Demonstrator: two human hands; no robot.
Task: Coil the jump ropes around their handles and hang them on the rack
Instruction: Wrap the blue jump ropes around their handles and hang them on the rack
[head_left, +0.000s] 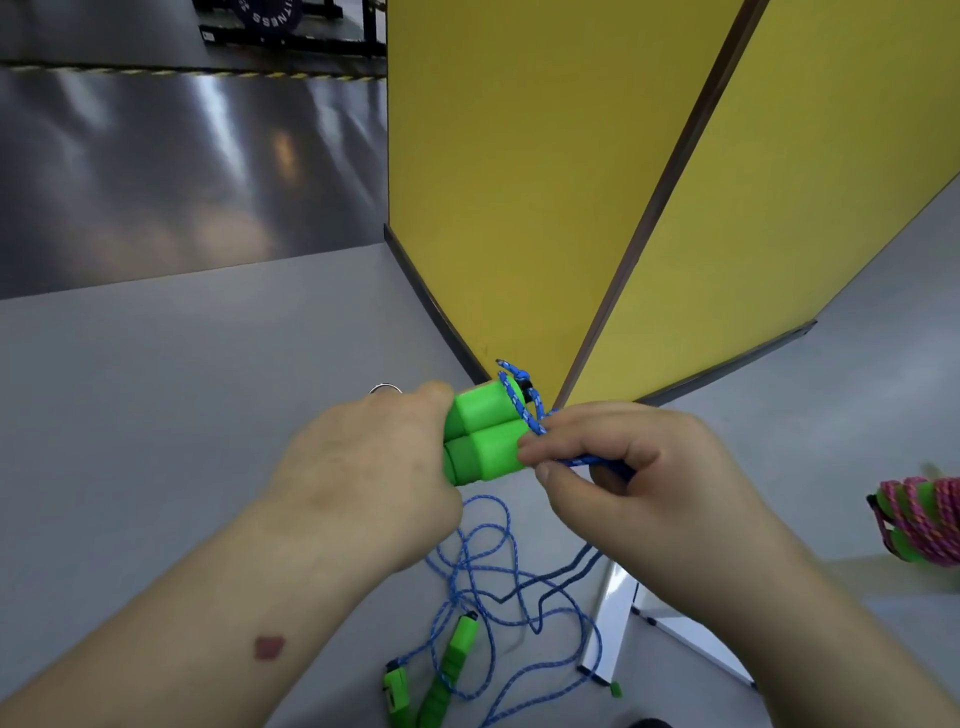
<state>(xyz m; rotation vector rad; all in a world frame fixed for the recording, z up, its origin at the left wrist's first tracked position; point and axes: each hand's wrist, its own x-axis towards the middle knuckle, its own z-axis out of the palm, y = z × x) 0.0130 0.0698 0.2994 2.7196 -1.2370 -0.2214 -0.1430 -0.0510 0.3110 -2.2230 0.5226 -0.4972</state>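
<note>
Both forearms reach in from the bottom edge, and the hands meet over the grey floor in front of a yellow screen (545, 182). My reading is that the left hand (363, 467) acts as the anchor: its fingers are wrapped round two green handles (485, 441) held side by side, so they make one thick core for the cord to go round. Touching their free end, the right hand (639, 483) pinches the blue rope (535, 418) between thumb and curled fingers, laying it across the tips of the handles, where only a turn or two shows; the coiling looks barely begun. From that pinch the rope drops between the wrists and sprawls in loose loops on the floor below (498, 566). Lower still lies a second pair of handles (441, 670), apart from both hands, its blue cord tangled with the first, so slack may snag as it is drawn up. At the right edge a pink rope (919, 519) is already wound round green handles. A white frame (613, 629) stands near the loops; whether it belongs to the rack I cannot tell.
</note>
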